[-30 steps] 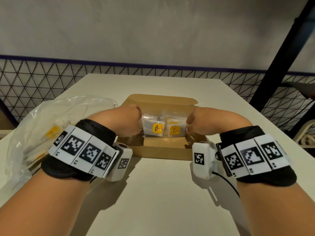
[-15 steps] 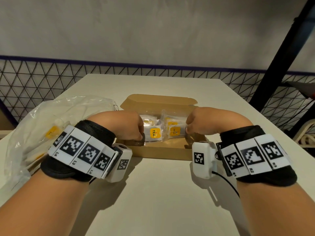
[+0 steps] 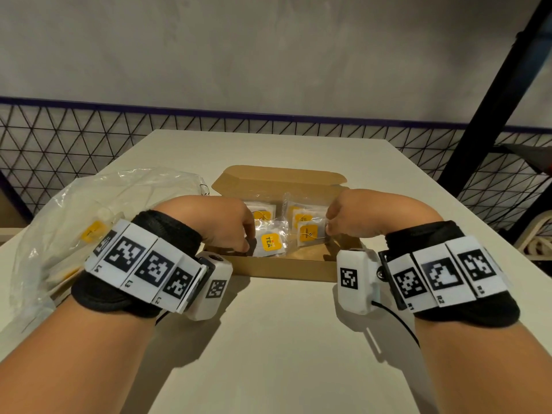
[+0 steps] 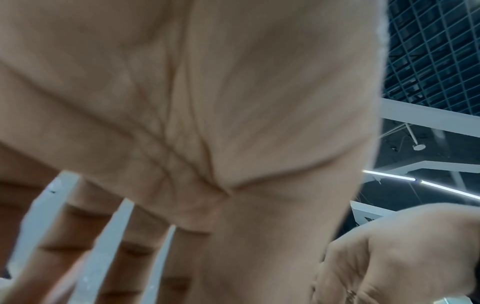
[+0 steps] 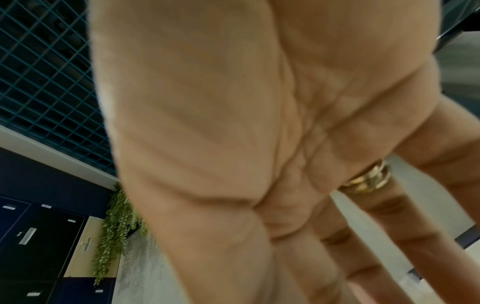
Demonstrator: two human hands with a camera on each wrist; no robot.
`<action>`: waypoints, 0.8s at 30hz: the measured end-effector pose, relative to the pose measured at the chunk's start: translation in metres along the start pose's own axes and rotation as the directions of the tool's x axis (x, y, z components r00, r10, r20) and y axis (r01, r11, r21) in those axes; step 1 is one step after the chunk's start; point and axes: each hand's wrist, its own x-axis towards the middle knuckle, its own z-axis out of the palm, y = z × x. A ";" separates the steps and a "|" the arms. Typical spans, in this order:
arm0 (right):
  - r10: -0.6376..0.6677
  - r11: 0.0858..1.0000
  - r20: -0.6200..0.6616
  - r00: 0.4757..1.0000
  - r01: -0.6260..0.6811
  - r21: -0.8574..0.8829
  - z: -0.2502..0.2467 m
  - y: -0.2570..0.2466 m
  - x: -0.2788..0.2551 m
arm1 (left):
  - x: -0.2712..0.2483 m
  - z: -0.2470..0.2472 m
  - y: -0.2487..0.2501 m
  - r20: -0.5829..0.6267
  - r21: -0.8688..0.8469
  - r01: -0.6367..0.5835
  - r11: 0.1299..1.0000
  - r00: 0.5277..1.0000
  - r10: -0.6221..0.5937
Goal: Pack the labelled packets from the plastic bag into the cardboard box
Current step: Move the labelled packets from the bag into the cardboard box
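An open cardboard box [image 3: 283,268] sits mid-table and holds several clear packets with yellow labels. One marked TEA [image 3: 270,243] lies at the front, another [image 3: 309,234] beside it on the right. My left hand [image 3: 248,237] reaches down into the box's left end just beside the TEA packet; its fingers [image 4: 78,226] are straight and spread and hold nothing. At the right end, my right hand [image 3: 328,231] has its fingertips against the right packets; its fingers [image 5: 381,205] look nearly straight. The clear plastic bag [image 3: 89,210] lies left of the box with more labelled packets inside.
The box stands on a cream table [image 3: 283,339], its lid flap [image 3: 280,177] folded back on the far side. A wire mesh fence [image 3: 59,144] runs behind the table. A black slanted post [image 3: 493,100] stands at the right.
My left hand has let go of the TEA packet and drawn back left and down to the box's left end. The packets have settled lower in the box. My right hand has hardly moved.
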 end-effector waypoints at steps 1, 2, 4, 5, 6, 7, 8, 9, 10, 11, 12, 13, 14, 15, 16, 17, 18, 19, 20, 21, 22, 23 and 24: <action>0.003 1.000 -0.001 1.000 -0.003 0.007 0.000 0.000 0.000 | -0.002 -0.001 0.002 -0.010 -0.012 -0.011 1.000 1.000 0.010; 0.005 1.000 -0.004 1.000 -0.005 0.010 0.000 0.000 -0.001 | -0.004 -0.001 0.004 -0.016 -0.025 -0.028 0.999 1.000 0.027; -0.007 1.000 0.010 1.000 0.007 0.004 -0.001 0.000 -0.002 | -0.009 -0.002 0.008 0.005 -0.044 -0.062 0.997 0.998 0.062; -0.013 1.000 0.017 1.000 0.013 0.004 -0.001 0.000 -0.001 | -0.010 -0.004 0.011 0.023 -0.028 -0.075 0.997 0.997 0.076; -0.017 1.000 0.018 1.000 0.016 0.006 -0.001 0.001 -0.002 | -0.010 -0.005 0.014 0.040 0.004 -0.077 0.997 0.996 0.077; -0.018 1.000 0.021 1.000 0.018 0.008 -0.001 0.001 -0.002 | -0.010 -0.006 0.017 0.050 0.044 -0.064 0.997 0.997 0.062; -0.020 1.000 0.016 1.000 0.020 0.009 0.000 0.001 -0.002 | -0.009 -0.008 0.019 0.048 0.091 -0.043 0.995 0.998 0.039; -0.022 1.000 0.010 1.000 0.022 0.010 0.000 0.001 -0.001 | -0.005 -0.010 0.020 0.038 0.142 -0.022 0.990 0.999 0.016; -0.022 1.000 0.006 1.000 0.022 0.017 0.001 0.001 -0.001 | -0.001 -0.012 0.021 0.028 0.194 0.001 0.981 1.000 -0.007; -0.023 0.999 0.003 1.000 0.023 0.028 0.001 0.001 0.000 | 0.004 -0.013 0.022 0.020 0.239 0.022 0.971 0.999 -0.028; -0.025 0.999 0.001 1.000 0.024 0.035 0.002 0.000 0.000 | 0.009 -0.013 0.023 0.019 0.271 0.048 0.961 0.998 -0.055; -0.025 0.999 0.000 1.000 0.025 0.039 0.002 0.000 0.000 | 0.013 -0.012 0.024 0.026 0.294 0.074 0.953 0.996 -0.086; -0.023 0.999 0.001 1.000 0.023 0.041 0.002 0.000 0.000 | 0.017 -0.010 0.024 0.037 0.318 0.093 0.944 0.993 -0.110; -0.020 0.999 0.001 1.000 0.020 0.045 0.002 0.000 0.000 | 0.020 -0.008 0.025 0.048 0.343 0.098 0.934 0.991 -0.121; -0.017 0.999 0.000 1.000 0.017 0.051 0.001 0.000 -0.001 | 0.022 -0.006 0.026 0.050 0.362 0.094 0.927 0.992 -0.120; -0.018 0.998 -0.001 1.000 0.018 0.058 0.001 0.000 -0.001 | 0.024 -0.003 0.027 0.049 0.375 0.085 0.923 0.993 -0.111; -0.021 0.998 -0.001 1.000 0.021 0.063 0.001 0.001 -0.002 | 0.026 -0.001 0.028 0.052 0.391 0.076 0.917 0.993 -0.105; -0.025 0.998 -0.001 1.000 0.025 0.066 0.001 0.001 -0.002 | 0.027 0.002 0.030 0.061 0.416 0.071 0.907 0.993 -0.106; -0.027 0.997 0.002 1.000 0.027 0.069 0.001 0.002 -0.002 | 0.028 0.004 0.031 0.068 0.436 0.072 0.897 0.991 -0.113; -0.028 0.997 0.007 1.000 0.027 0.072 0.001 0.002 -0.002 | 0.029 0.006 0.032 0.071 0.435 0.076 0.897 0.991 -0.118; -0.028 0.997 0.013 1.000 0.027 0.075 0.001 0.002 -0.002 | 0.031 0.006 0.032 0.074 0.428 0.079 0.900 0.990 -0.122; -0.029 0.997 0.018 0.999 0.028 0.077 0.000 0.002 -0.002 | 0.033 0.006 0.032 0.071 0.427 0.076 0.901 0.990 -0.118; -0.030 0.997 0.020 0.999 0.029 0.079 0.000 0.003 -0.002 | 0.034 0.006 0.030 0.065 0.431 0.078 0.899 0.991 -0.118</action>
